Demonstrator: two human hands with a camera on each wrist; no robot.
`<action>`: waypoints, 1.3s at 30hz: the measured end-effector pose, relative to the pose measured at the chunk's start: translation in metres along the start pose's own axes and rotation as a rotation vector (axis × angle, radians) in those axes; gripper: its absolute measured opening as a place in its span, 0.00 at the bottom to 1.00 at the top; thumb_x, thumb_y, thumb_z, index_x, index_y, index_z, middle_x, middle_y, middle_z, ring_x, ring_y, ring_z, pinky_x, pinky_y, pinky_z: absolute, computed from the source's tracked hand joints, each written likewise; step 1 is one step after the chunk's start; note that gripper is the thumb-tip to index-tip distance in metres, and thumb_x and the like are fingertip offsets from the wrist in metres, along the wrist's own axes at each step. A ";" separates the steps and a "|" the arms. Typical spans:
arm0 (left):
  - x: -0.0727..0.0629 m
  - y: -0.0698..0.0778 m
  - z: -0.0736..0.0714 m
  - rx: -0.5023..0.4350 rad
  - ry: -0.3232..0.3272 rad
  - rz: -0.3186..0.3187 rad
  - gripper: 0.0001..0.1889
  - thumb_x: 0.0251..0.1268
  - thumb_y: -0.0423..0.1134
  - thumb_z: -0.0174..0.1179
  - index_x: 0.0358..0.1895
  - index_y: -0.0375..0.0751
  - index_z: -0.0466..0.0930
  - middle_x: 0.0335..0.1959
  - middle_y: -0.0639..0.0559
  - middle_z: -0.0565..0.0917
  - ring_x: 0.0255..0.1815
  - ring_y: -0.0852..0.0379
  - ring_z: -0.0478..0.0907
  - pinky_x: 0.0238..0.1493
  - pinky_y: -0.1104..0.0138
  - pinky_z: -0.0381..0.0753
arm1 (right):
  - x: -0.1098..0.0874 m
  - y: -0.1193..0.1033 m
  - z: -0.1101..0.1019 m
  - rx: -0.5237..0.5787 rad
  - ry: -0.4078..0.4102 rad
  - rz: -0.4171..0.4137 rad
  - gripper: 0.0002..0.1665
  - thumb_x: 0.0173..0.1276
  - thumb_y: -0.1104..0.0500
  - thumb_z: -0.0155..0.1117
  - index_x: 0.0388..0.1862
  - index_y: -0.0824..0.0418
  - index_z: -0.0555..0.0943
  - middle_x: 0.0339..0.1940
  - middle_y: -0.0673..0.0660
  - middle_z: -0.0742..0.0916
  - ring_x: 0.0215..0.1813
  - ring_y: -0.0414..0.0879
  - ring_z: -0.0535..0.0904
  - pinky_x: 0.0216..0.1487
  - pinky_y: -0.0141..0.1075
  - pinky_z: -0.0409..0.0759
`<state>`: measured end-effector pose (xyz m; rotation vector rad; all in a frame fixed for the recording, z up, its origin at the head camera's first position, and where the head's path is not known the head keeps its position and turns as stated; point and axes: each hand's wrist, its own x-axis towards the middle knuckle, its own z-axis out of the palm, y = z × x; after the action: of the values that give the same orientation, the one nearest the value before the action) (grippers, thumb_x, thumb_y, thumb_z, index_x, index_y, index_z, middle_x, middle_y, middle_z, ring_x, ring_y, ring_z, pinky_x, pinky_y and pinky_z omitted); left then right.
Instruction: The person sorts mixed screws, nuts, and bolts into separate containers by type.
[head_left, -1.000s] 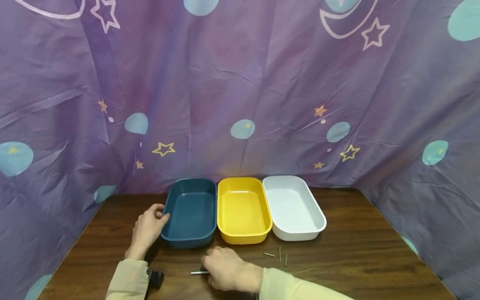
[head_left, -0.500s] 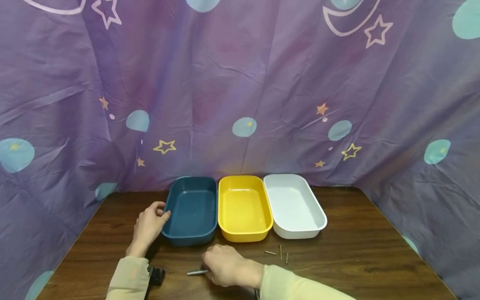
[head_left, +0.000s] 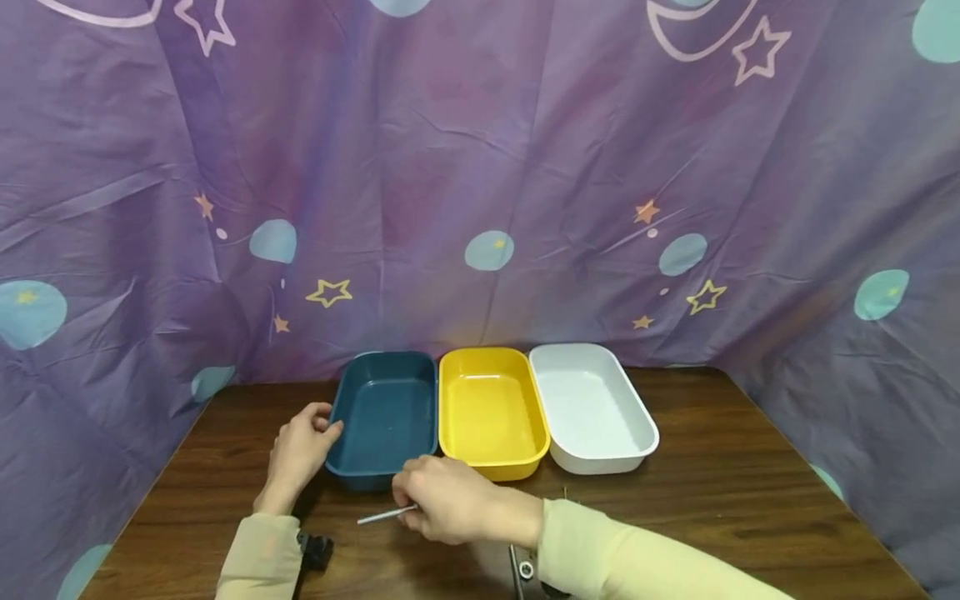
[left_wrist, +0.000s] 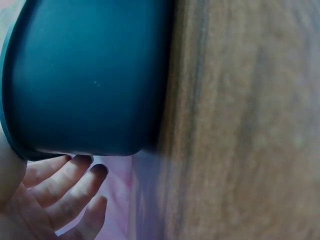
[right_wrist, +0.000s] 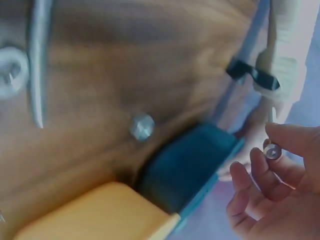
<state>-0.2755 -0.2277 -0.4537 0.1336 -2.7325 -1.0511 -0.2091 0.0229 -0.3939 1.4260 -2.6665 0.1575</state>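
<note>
My right hand [head_left: 453,502] pinches the thin silver metal bolt [head_left: 385,515] near its round head, before the dark-blue rectangular plastic tray [head_left: 384,417]. Left hand [head_left: 295,454] holds the tray's rim, thumb inside. Loosened pinch could let the bolt slip.

Brown wood-grain table [head_left: 720,475]: surface and load.
Blue tray [head_left: 386,425], yellow tray [head_left: 492,412] and white tray [head_left: 592,412] stand abreast toward the rear; a metal rod [right_wrist: 39,70] and metal ring [right_wrist: 23,72] lie nearer, side by side.
</note>
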 end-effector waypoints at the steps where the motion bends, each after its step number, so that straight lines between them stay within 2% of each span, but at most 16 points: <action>1: 0.000 0.000 0.001 -0.001 -0.001 0.000 0.22 0.67 0.44 0.60 0.60 0.38 0.75 0.44 0.43 0.84 0.41 0.43 0.81 0.39 0.46 0.74 | 0.002 0.001 -0.004 -0.008 0.010 -0.005 0.11 0.60 0.53 0.72 0.26 0.48 0.77 0.25 0.41 0.74 0.32 0.35 0.72 0.30 0.26 0.69; 7: 0.000 0.001 0.004 -0.008 -0.001 -0.004 0.22 0.67 0.45 0.61 0.60 0.39 0.75 0.44 0.44 0.84 0.43 0.43 0.81 0.39 0.46 0.74 | 0.014 0.017 -0.023 -0.055 0.072 0.002 0.11 0.60 0.52 0.72 0.27 0.49 0.78 0.27 0.42 0.76 0.32 0.37 0.73 0.30 0.29 0.72; 13: 0.000 0.002 0.007 -0.012 0.004 -0.010 0.22 0.66 0.45 0.61 0.59 0.39 0.76 0.43 0.45 0.84 0.43 0.42 0.81 0.40 0.46 0.74 | 0.028 0.040 -0.025 -0.034 0.144 0.065 0.08 0.62 0.53 0.71 0.30 0.51 0.79 0.28 0.45 0.77 0.32 0.39 0.73 0.32 0.29 0.73; 21: 0.005 0.006 0.001 -0.003 0.022 0.012 0.21 0.66 0.44 0.61 0.59 0.38 0.76 0.43 0.44 0.85 0.42 0.42 0.81 0.39 0.45 0.74 | 0.049 0.058 -0.013 0.089 0.198 0.164 0.08 0.65 0.54 0.69 0.31 0.52 0.78 0.30 0.46 0.78 0.32 0.39 0.73 0.33 0.30 0.73; 28: 0.004 0.002 -0.005 -0.004 0.017 0.005 0.21 0.66 0.44 0.61 0.59 0.38 0.75 0.43 0.43 0.84 0.42 0.41 0.81 0.38 0.47 0.74 | 0.072 0.066 0.007 0.004 0.251 0.158 0.08 0.66 0.53 0.67 0.31 0.53 0.78 0.29 0.46 0.77 0.34 0.41 0.73 0.35 0.30 0.72; 32: 0.002 -0.002 -0.008 -0.004 0.007 -0.015 0.22 0.67 0.45 0.60 0.60 0.39 0.74 0.45 0.42 0.84 0.44 0.40 0.80 0.38 0.46 0.74 | 0.090 0.064 0.018 0.002 0.257 0.201 0.08 0.65 0.53 0.68 0.32 0.53 0.79 0.28 0.46 0.77 0.33 0.41 0.74 0.34 0.31 0.73; 39: 0.002 -0.001 -0.001 -0.017 -0.010 -0.004 0.21 0.67 0.45 0.60 0.60 0.39 0.74 0.44 0.43 0.84 0.43 0.43 0.81 0.38 0.47 0.74 | 0.105 0.061 0.033 0.013 0.232 0.268 0.07 0.66 0.51 0.68 0.32 0.52 0.81 0.28 0.46 0.78 0.32 0.40 0.74 0.35 0.33 0.74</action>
<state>-0.2772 -0.2291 -0.4536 0.1320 -2.7326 -1.0791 -0.3196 -0.0342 -0.4130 0.9779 -2.6510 0.3407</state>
